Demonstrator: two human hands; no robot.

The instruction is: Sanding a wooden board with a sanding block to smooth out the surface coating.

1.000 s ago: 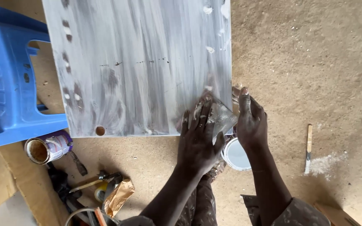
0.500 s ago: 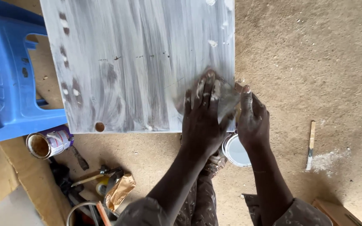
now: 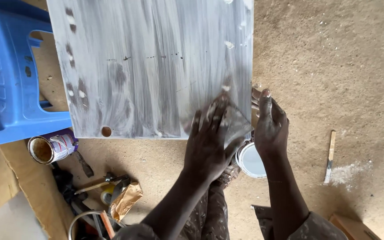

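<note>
The left hand [image 3: 207, 149] has slid back down the board [image 3: 152, 66] since half a second ago, when it was pushed further up. It is now near the bottom right corner again. So the hand is rubbing up and down, and the grey-white smear on that part of the board looks a bit smoother. The fingers are spread apart and pressed flat on a thin see-through sheet [image 3: 235, 124], which lies on the board under the fingertips. It may be a plastic scraper or a bit of sanding paper; I cannot tell which.

The right hand [image 3: 270, 126] has hardly moved. Its fingers are together and curled on the right edge of the board, holding it steady.

Just below the corner, between the two arms, a round white lid [image 3: 250, 161] lies on the sandy floor [image 3: 334, 66]. A blue plastic chair [image 3: 10, 80] touches the left side of the board. An open tin [image 3: 52, 149] lies on its side near the board's bottom left corner, with tools [image 3: 101, 184] just below it. A thin stick [image 3: 330, 155] lies well apart on the right. Nothing blocks the rubbing hand.
</note>
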